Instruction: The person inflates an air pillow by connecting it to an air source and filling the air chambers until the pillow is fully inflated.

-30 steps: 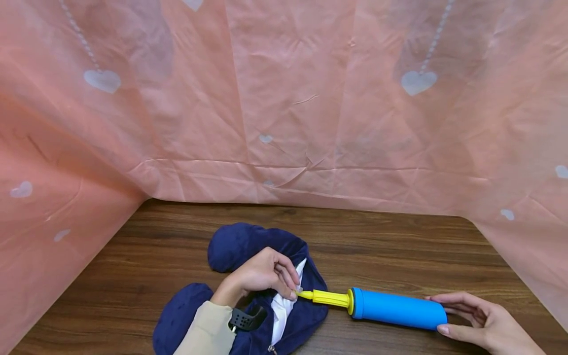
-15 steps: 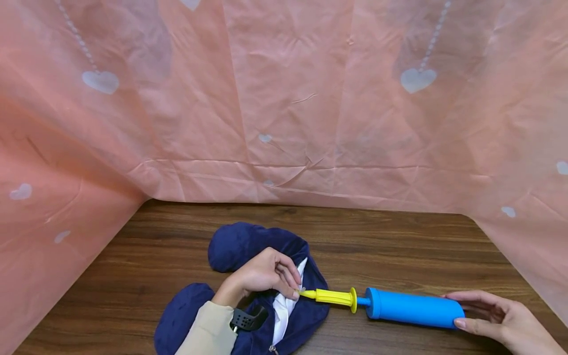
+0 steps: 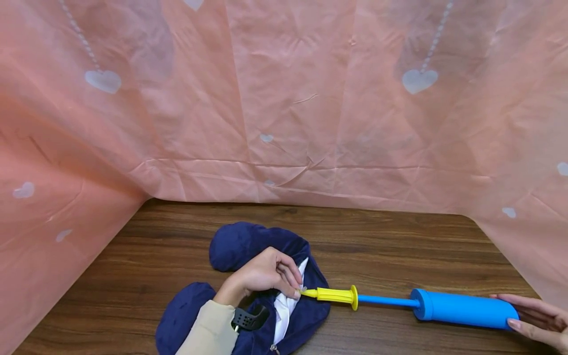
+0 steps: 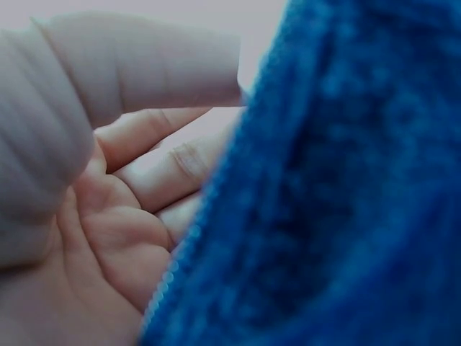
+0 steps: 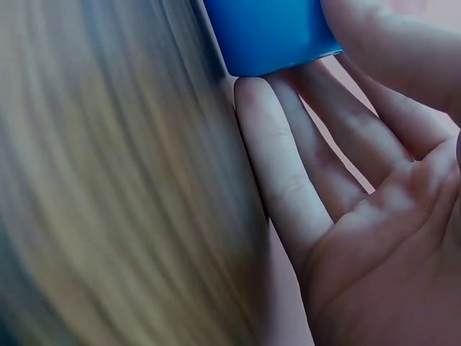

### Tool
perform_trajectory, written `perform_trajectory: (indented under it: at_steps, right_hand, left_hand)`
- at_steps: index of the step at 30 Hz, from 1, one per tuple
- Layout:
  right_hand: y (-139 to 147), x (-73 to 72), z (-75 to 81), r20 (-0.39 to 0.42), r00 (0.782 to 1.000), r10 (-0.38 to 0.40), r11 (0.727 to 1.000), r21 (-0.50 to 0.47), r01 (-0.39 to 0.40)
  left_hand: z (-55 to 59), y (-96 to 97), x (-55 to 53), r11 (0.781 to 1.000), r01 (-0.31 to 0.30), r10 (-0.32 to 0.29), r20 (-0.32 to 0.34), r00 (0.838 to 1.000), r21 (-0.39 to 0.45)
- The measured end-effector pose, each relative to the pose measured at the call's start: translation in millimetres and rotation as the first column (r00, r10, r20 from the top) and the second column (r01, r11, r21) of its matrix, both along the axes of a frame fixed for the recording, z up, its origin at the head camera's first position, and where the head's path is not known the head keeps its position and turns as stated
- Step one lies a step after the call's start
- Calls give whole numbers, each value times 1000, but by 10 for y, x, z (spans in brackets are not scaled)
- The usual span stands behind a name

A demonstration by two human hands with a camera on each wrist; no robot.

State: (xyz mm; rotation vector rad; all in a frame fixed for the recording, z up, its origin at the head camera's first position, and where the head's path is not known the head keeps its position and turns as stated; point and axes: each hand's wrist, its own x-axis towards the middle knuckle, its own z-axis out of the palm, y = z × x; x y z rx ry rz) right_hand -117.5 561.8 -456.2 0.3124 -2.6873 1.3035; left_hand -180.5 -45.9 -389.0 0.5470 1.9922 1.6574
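Two grips: my left hand (image 3: 267, 272) pinches the yellow pump tip (image 3: 310, 293) at the navy pillow (image 3: 308, 323), my right hand (image 3: 542, 318) holds the blue barrel (image 3: 468, 309) by its end; I should slide it straight, tip steady.

Brown wood-grain table (image 3: 377, 246). Navy pillow (image 3: 306, 320) lies on it. Blue-yellow pump (image 3: 463, 309) low alongside, contact with table unclear.

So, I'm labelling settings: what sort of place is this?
Probably a screened workspace: pink heart-print curtaining on three sides of a wood-grain tabletop bearing a navy neck pillow.
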Motion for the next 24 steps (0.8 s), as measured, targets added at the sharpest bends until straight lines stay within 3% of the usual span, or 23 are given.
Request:
perform_trajectory:
  at_steps: [3,6,11,14,17,19,21,24]
  right_hand:
    - [133,-13,-65,-104,990,92,996,12,-91]
    - [182,-6,-98,-168,980,110,994,24,-108]
    - [81,9,-70,-56,998,22,999,-28,-24]
    - [-25,-12,-49,-9,994,106,982,-159,-106]
    - [-135,-26,4,33,975,221,945,-253,-205]
    - [-237,-20,94,135,973,188,965,-209,-158]
    - [-376,-13,195,235,968,87,992,-111,-62]
    - [-608,-5,354,376,924,-70,998,34,62]
  left_hand:
    - [2,1,3,1000,0,0,2,1000,2]
    - [1,1,3,1000,-1,1,2,1000,3]
    - [-3,0,-5,1000,0,0,-2,1000,2]
    - [-3,-2,-7,1000,0,0,0,1000,-6]
    - [2,-5,-6,1000,-2,2,8,1000,-14]
    - [1,-6,-6,1000,-5,5,11,1000,-15]
    - [2,-7,-7,1000,-4,4,12,1000,-14]
    - [2,-12,-7,1000,-1,1,6,1000,-9]
